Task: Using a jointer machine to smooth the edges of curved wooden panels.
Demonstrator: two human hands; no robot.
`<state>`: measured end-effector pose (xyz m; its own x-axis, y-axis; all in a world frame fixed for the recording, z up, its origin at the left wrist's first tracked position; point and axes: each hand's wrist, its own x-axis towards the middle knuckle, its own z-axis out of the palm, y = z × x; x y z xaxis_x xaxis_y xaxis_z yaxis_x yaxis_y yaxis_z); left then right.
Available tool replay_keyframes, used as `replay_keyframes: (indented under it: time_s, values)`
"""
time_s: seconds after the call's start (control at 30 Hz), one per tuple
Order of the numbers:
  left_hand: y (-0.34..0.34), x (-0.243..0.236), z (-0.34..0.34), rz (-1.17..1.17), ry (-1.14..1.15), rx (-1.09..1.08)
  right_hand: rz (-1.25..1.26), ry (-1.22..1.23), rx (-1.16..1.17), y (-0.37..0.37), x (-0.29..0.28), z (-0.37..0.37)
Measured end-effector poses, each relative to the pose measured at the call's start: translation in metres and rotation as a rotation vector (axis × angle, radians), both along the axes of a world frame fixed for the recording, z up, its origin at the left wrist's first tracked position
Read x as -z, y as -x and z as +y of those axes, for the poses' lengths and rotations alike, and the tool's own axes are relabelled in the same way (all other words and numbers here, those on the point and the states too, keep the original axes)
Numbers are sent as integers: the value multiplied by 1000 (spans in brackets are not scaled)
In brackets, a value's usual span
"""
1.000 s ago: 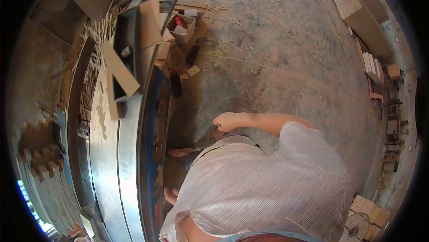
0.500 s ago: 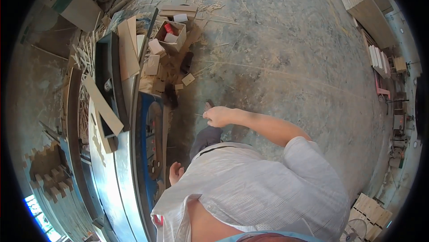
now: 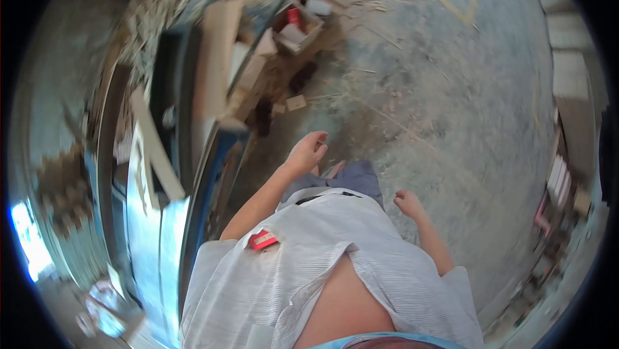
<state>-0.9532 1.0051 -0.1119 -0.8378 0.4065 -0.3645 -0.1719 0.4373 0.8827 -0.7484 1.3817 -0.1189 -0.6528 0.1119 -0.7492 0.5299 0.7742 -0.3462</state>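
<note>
My left hand [image 3: 307, 151] hangs in front of my body, over the floor to the right of the metal-topped machine table [image 3: 174, 236]. Its thumb stands apart from the loosely bent fingers, and nothing shows between them. Low at my right side is my right hand [image 3: 408, 203], its fingers curled in; whatever they hold, if anything, is hidden. Neither hand touches the table or the wood pieces near it. A red packet [image 3: 262, 240] pokes out of my light shirt's chest pocket.
A wooden strip [image 3: 157, 146] and a black trough [image 3: 169, 100] lie on the machine table. Beyond stands an open box [image 3: 298, 29] with a red item, among offcuts [image 3: 296, 102] on the floor. Stacked boards [image 3: 570, 68] line the right side.
My body has turned and the surroundings have shifted in view. My left hand has swung forward from beside the table; my right hand has dropped back to my right side.
</note>
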Motion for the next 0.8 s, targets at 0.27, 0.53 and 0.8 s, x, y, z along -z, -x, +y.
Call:
replay_keyframes:
  time_s: [0.27, 0.53, 0.8]
  values:
    - [126, 23, 62, -29, 287, 297, -128, 152, 151, 53, 64, 87]
    - [136, 86, 12, -430, 535, 37, 305, 215, 213, 279, 54, 246]
    - [318, 238, 89, -777, 213, 308, 325, 143, 554, 424, 46, 387]
